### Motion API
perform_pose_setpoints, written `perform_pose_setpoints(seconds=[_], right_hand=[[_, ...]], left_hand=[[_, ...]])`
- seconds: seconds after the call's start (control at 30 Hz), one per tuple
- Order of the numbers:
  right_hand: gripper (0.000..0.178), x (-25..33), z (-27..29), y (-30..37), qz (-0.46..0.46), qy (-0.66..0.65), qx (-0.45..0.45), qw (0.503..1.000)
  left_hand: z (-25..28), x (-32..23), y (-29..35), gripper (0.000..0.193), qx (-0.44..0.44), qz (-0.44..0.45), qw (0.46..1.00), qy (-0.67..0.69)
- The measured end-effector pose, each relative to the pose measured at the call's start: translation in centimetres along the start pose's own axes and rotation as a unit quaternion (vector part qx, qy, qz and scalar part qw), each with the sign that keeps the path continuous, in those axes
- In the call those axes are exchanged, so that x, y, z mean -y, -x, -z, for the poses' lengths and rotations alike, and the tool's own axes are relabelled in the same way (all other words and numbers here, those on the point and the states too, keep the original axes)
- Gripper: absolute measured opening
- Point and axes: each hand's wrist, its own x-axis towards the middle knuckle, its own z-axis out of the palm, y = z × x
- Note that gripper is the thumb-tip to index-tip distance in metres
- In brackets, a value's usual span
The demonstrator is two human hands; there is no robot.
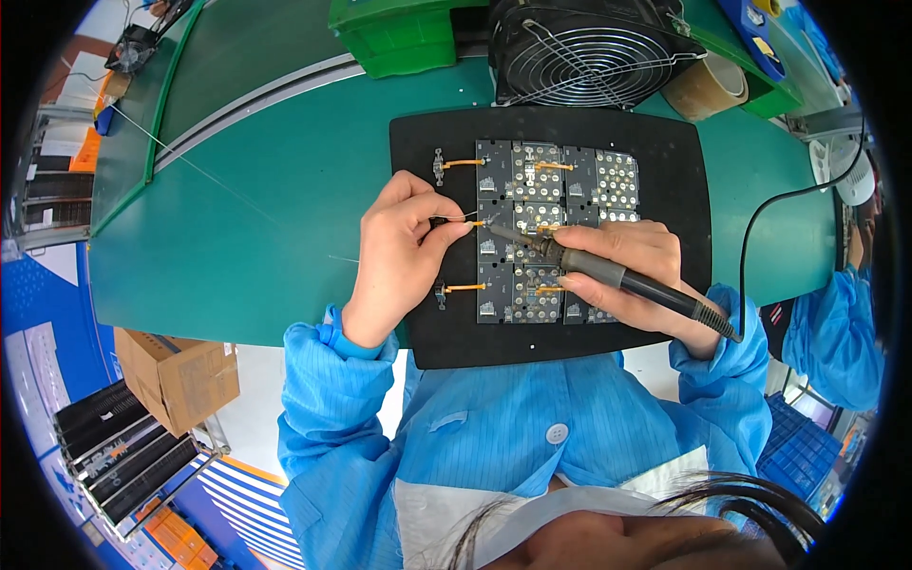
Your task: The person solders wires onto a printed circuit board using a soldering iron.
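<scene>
Two hands work over the circuit boards (556, 233) on the black mat (684, 190). Your right hand (632, 271) grips the soldering iron (617, 277); your left hand (404, 242) pinches a solder wire (464, 216). Beyond stand a fan (589, 47), tape roll (708, 85) and green bin (399, 38) on the green surface (247, 237).

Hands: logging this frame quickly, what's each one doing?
Left hand: closed, pinching a thin wire at the circuit board.
Right hand: closed on the soldering iron.
</scene>
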Motion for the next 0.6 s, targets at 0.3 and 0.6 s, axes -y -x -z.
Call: perform_pose_setpoints(seconds=[0.3,0.6], right_hand=[[0.036,-0.32,-0.03,0.03,-0.001,0.008,-0.014,1.0],[0.037,-0.14,0.08,0.02,-0.019,-0.005,-0.005,1.0]], left_hand=[[0.12,-0.13,0.06,0.009,-0.008,0.0,1.0,-0.002],[0.05,-0.02,0.12,0.009,-0.013,-0.004,1.0,0.005]])
